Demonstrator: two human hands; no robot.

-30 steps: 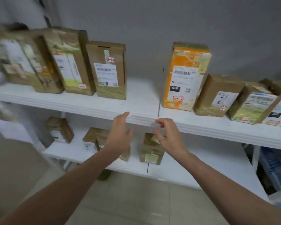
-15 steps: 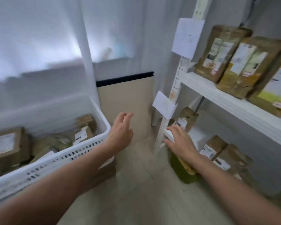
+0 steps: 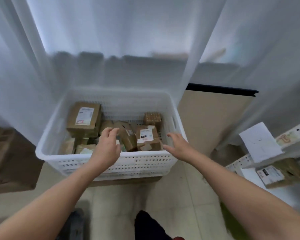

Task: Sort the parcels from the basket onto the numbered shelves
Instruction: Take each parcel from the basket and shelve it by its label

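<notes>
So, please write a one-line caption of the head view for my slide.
Left hand and right hand, both empty, reach toward the white basket of brown parcels.

White perforated basket (image 3: 140, 164) on the floor, jumbled with perhaps a dozen brown labelled parcels (image 3: 84, 116).

Basket (image 3: 145, 163), centre, backs onto the curtain (image 3: 111, 40). Parcels (image 3: 146, 135) lie piled inside it, the largest parcel (image 3: 84, 116) at back left. Left hand (image 3: 107, 148) over the near rim; right hand (image 3: 179, 145) over the near right corner. Board (image 3: 215, 122) stands right of the basket; shelves (image 3: 293, 134) far right, one shelf parcel (image 3: 282, 174) on the lower
</notes>
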